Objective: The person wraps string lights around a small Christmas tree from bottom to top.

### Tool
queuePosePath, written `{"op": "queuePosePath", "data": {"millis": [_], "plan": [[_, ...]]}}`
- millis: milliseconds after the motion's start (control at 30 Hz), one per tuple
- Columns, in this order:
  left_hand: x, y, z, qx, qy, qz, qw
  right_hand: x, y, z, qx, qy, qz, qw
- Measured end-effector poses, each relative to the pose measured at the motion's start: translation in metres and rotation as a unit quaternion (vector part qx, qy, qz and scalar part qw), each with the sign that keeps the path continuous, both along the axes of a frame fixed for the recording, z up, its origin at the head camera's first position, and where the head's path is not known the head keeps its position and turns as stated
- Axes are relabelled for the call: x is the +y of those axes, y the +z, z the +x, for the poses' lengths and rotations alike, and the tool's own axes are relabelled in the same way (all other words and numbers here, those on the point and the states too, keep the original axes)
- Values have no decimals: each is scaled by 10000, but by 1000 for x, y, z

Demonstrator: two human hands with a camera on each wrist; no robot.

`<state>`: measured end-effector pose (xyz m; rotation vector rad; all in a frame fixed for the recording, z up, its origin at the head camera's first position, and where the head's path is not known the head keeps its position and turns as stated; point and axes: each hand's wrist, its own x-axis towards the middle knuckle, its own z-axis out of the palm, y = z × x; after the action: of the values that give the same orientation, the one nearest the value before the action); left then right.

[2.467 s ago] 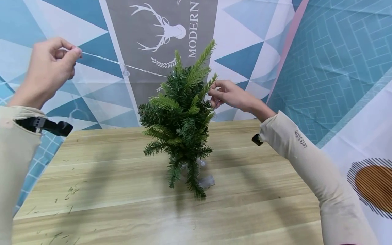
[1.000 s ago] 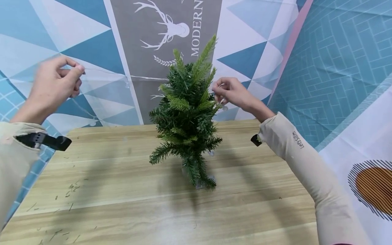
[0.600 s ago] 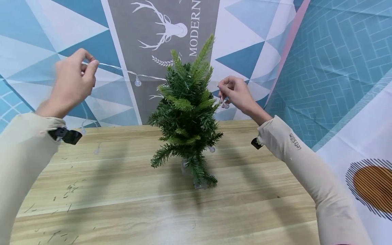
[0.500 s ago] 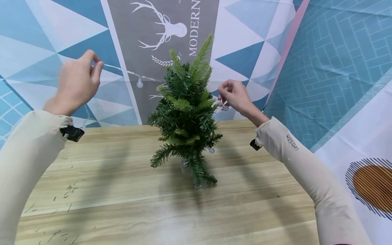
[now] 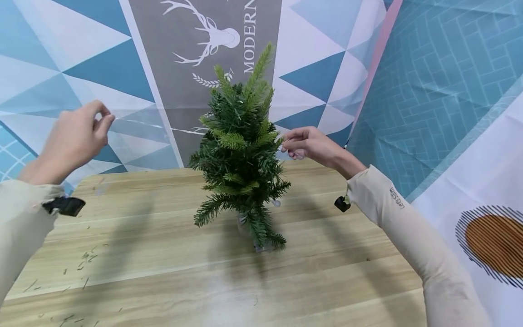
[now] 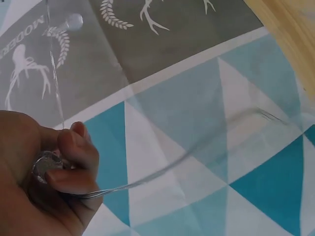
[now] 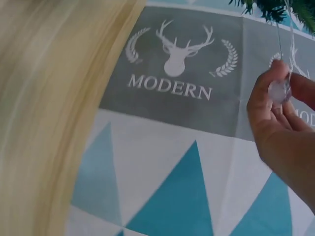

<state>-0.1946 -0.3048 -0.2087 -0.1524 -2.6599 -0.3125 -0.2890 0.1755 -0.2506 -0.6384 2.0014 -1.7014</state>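
A small artificial Christmas tree (image 5: 241, 150) stands upright on the wooden table in the head view. My left hand (image 5: 77, 138), left of the tree, pinches a clear string of lights (image 5: 143, 123) that runs taut behind the branches. In the left wrist view a clear bulb (image 6: 45, 166) sits within the curled fingers, and a length of wire (image 6: 162, 172) trails away from them. Close to the tree's right side, my right hand (image 5: 312, 145) pinches another part of the string; a clear bulb (image 7: 279, 91) shows at its fingertips in the right wrist view.
The wooden table (image 5: 171, 263) has several loose needle scraps (image 5: 87, 259) on its left part. Behind it hangs a patterned cloth (image 5: 310, 59) with a deer print, and a blue cloth (image 5: 445, 81) hangs at the right. A bulb (image 5: 276, 203) dangles beside the lower branches.
My left hand moved right toward the tree, then back left and lower, with the string in its pinch. My right hand dropped slightly, still beside the tree. The tree turned somewhat earlier.
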Motion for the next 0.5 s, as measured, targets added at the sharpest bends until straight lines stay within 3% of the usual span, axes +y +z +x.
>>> {"op": "queuePosePath", "data": {"millis": [167,333,500], "plan": [[-13,-10,24,-95,100,328,9994,5,-3,13,-572,204,-850,9945],[-16,-14,52,-54,-35,716,9974,5,-7,30,-672,293,-1596,9845],[-20,-19,74,-297,-121,1297,9910,3,-10,43,-691,312,-2284,9706]]}}
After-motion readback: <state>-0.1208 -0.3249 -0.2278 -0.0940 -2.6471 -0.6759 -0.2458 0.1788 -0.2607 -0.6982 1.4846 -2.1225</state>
